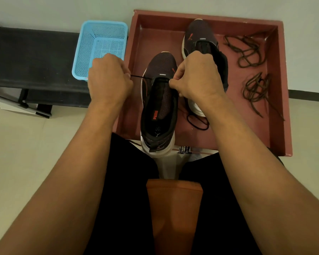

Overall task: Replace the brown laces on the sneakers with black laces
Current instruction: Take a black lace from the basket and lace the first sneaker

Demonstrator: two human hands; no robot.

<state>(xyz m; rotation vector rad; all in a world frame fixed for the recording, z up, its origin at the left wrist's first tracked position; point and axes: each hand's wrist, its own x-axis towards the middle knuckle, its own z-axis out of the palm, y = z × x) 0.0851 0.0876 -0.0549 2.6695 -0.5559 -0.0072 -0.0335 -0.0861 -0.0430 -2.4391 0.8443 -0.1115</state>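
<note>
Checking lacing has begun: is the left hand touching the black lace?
Touching. The head view shows the left hand pinching the black lace, which runs taut from its fingertips to the near sneaker.

Pale floor (17, 144) meets a light grey wall (44, 8); a black fabric-topped bench (31, 57) stands left, a blue perforated basket (85, 52) beside it

"PUMA" on sneaker tongue (159, 109)
</note>
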